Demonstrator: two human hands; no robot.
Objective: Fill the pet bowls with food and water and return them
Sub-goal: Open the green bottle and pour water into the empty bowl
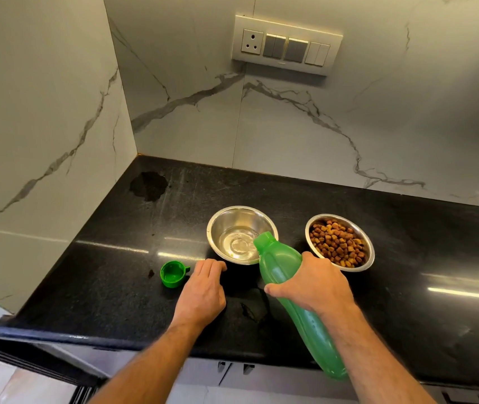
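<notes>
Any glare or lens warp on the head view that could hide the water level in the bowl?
Head view: sharp overall; bright streaks of glare lie on the black counter and a sheen inside the water bowl, so the level reads faintly; the wide lens bows the wall edges; the green bottle in the right hand covers the bowl's near right rim.

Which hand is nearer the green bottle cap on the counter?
Left. The left hand rests just right of the green bottle cap; the right hand grips the green plastic bottle farther right.

right grip (312, 282) tilts green bottle (279, 265) | mouth over water bowl (241, 221)
</notes>
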